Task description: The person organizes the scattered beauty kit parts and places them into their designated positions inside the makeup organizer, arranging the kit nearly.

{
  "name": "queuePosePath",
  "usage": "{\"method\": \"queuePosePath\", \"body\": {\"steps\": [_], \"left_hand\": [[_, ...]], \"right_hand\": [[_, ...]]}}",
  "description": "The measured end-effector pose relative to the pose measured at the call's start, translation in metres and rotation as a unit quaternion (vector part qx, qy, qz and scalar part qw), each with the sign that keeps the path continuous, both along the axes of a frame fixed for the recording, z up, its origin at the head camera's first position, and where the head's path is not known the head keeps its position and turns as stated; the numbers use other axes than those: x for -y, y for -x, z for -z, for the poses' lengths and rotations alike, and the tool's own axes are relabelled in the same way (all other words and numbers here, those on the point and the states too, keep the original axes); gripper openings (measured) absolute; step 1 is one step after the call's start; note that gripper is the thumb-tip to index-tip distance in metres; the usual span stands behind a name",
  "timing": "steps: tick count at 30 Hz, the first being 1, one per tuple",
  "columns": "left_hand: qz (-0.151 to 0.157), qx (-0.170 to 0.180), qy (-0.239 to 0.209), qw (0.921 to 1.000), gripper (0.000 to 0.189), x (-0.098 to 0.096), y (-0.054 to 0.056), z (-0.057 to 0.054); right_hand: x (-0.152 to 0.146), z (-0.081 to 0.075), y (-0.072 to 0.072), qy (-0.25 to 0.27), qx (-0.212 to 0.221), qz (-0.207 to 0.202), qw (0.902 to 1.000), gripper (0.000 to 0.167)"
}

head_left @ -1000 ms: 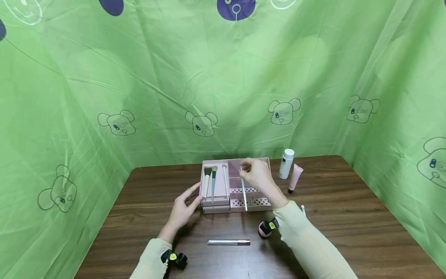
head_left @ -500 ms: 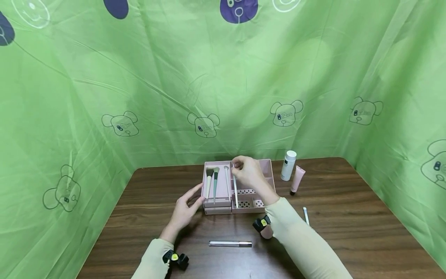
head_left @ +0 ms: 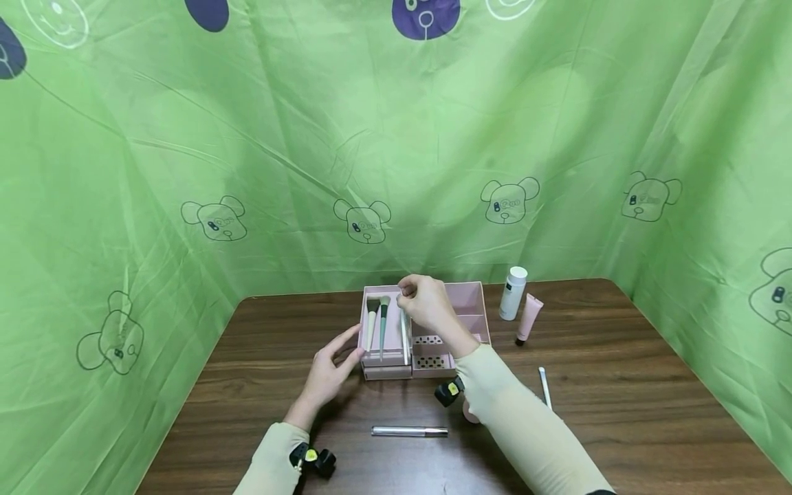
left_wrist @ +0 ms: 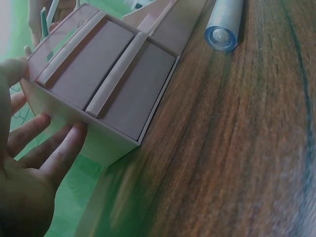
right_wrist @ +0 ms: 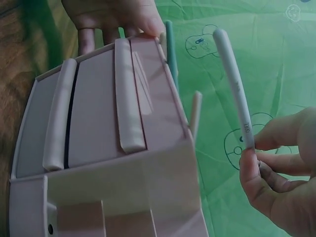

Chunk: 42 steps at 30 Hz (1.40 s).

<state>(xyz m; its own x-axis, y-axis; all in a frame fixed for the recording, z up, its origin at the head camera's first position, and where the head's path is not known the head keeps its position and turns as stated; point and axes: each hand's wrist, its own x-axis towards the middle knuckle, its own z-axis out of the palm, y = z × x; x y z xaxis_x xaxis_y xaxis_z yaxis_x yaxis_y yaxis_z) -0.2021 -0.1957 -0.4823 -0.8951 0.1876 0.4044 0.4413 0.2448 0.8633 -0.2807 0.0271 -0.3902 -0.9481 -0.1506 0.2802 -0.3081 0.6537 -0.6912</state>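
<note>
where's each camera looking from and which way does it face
Head: worn on the head, facing forward and down over the table, pink organizer and green curtain; left hand, right hand and sleeves show.
Left wrist: worn on that wrist, facing the organizer's side and drawer fronts; the left hand fills the left edge.
Right wrist: worn on that wrist, facing the drawer fronts and a white stick; the right hand pinches it, left fingers at top.
Shared: both wrist views show the drawer fronts and left hand.
</note>
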Motion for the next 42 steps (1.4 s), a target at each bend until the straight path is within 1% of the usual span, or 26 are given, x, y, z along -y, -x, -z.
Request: {"method": "queuePosePath", "body": {"steps": [6, 17, 24, 26, 33, 37, 42], "left_hand": [[0.003, -0.009, 0.0, 1.0, 0.047, -0.001, 0.0, 0.0], [0.0, -0.015, 0.001, 0.9999, 0.047, -0.001, 0.0, 0.0], [-0.007, -0.003, 0.005, 1.0, 0.046, -0.002, -0.001, -0.001], [-0.008, -0.003, 0.007, 0.9999, 0.046, -0.002, -0.001, -0.001], [-0.002, -0.022, 0.009, 0.9997, 0.047, -0.002, 0.001, -0.001], [-0.003, -0.02, 0.003, 0.9998, 0.046, -0.002, 0.001, -0.002], [-0.002, -0.012, 0.002, 0.9999, 0.047, -0.003, -0.001, -0.003]], "right_hand": [[0.005, 0.002, 0.001, -0.002, 0.013, -0.004, 0.9999, 0.027], [0.007, 0.009, 0.007, -0.013, 0.015, 0.003, 0.9998, 0.028], [0.007, 0.014, 0.013, -0.009, 0.028, 0.009, 0.9995, 0.028], [0.007, 0.016, 0.015, -0.01, 0.025, 0.012, 0.9996, 0.027], [0.003, 0.021, 0.017, -0.01, 0.018, 0.018, 0.9996, 0.027], [0.001, 0.02, 0.016, -0.011, 0.019, 0.013, 0.9997, 0.028], [0.0, 0.02, 0.014, -0.012, 0.003, 0.008, 0.9999, 0.026]]}}
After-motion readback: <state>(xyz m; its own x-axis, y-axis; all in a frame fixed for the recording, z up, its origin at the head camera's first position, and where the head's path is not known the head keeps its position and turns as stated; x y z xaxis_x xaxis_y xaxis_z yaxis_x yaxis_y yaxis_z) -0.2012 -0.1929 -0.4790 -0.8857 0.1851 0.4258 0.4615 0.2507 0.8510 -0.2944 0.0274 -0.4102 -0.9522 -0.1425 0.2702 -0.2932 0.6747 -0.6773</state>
